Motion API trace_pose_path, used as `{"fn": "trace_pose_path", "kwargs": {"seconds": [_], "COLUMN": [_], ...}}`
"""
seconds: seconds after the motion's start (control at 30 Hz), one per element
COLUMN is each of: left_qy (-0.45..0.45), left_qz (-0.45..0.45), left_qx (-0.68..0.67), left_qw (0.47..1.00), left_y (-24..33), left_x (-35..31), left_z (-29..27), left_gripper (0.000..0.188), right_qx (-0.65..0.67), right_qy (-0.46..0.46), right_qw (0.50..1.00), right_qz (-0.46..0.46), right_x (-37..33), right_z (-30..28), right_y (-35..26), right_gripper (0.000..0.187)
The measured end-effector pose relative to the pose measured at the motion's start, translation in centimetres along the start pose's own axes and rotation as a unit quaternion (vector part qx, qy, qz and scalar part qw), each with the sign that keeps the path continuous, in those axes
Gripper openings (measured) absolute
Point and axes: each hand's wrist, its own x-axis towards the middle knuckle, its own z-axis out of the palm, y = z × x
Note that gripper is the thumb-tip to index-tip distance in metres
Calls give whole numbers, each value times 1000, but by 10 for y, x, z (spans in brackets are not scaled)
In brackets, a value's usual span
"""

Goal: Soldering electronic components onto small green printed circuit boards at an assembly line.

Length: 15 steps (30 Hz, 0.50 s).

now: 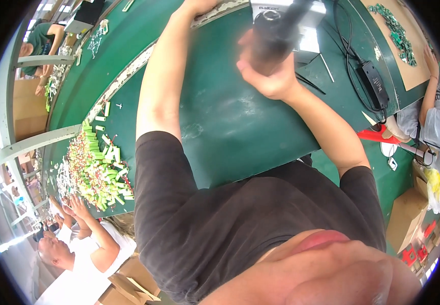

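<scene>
My right hand (268,76), fingers curled, grips a dark cylindrical tool (271,43) above the green tabletop (240,127). Motion blurs the tool, so its exact kind is unclear; a ring shows on top and a thick black part runs up to the right. Just behind it are a white box-shaped unit (314,15) and a smaller white block (308,43). My left arm stretches to the far side of the table, where my left hand (199,5) lies by the worn pale ledge (222,9). The upper picture edge cuts off its fingers.
A black power adapter (372,84) with looped cables lies to the right, near a thin white rod (327,67). Green cylindrical cells with wires (100,170) are heaped at left. Green boards (395,33) rest on cardboard at far right. Other people work on both sides.
</scene>
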Motion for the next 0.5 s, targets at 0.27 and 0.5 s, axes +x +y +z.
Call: {"fn": "trace_pose_path", "kwargs": {"seconds": [0.27,0.5], "left_qy": [162,58], "left_qz": [-52,34], "left_qx": [161,65], "left_qw": [972,996], "left_y": [100,198], "left_x": [-44,-187], "left_z": [0,31], "left_gripper": [64,46], "right_qx": [102,-65], "right_qy": [96,151], "right_qw": [989,974], "right_qz": [-37,-156], "right_x": [21,48], "right_z": [-13,-50], "right_y": [-46,-69], "right_gripper": [46,46]}}
